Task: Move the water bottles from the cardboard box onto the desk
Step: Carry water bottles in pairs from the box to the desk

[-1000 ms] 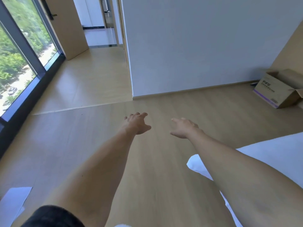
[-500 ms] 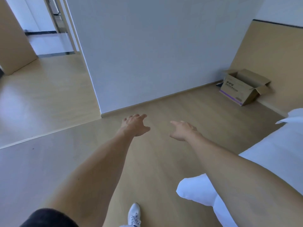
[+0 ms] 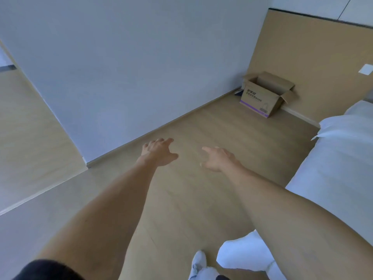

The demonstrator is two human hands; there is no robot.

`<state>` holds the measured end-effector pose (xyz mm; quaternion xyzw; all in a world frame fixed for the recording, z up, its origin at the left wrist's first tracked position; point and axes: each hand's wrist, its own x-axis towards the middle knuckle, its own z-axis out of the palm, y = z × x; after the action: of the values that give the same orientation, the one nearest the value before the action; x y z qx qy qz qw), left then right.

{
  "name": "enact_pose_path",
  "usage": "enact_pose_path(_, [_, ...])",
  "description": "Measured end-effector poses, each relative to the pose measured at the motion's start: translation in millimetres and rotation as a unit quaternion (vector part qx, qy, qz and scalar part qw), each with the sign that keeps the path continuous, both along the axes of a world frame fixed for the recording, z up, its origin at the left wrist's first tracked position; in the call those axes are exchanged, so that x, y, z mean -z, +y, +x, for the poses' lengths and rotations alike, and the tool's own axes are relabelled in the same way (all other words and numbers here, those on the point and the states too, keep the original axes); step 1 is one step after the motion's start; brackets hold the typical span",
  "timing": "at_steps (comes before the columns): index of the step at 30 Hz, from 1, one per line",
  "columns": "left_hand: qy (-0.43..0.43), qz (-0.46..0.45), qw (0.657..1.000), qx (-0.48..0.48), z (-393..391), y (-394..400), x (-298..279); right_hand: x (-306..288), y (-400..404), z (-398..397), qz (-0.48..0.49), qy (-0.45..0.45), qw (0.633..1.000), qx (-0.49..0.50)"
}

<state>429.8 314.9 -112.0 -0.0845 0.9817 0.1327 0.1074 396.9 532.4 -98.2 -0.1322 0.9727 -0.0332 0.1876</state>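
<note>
An open cardboard box [image 3: 260,100] with a purple stripe stands on the wood floor in the far right corner, against a tan wall panel. Its flaps are up and its inside is hidden from here; no bottles show. No desk is in view. My left hand [image 3: 158,152] and my right hand [image 3: 219,158] are stretched out in front of me over the floor, fingers spread and relaxed, holding nothing. Both hands are well short of the box.
A bed with white bedding [image 3: 341,158] fills the right side, its corner hanging near my white shoe [image 3: 198,261]. A grey-white wall [image 3: 131,67] runs from the left to the box corner. A wooden panel [image 3: 314,63] backs the bed.
The view has swung to the right: the window and doorway have left the frame, and the box has come closer to the middle. Both hands stay outstretched and empty.
</note>
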Motion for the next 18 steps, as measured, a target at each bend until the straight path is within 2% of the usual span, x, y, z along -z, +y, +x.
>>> enact_pose_path(9, [-0.001,-0.025,0.999,0.022,-168,4,5,22,5,-167,-0.017,-0.003,0.999,0.027])
enact_pose_path(18, [0.011,-0.035,0.998,0.055,-353,50,-10,7,47,-352,-0.018,0.035,0.998,0.044])
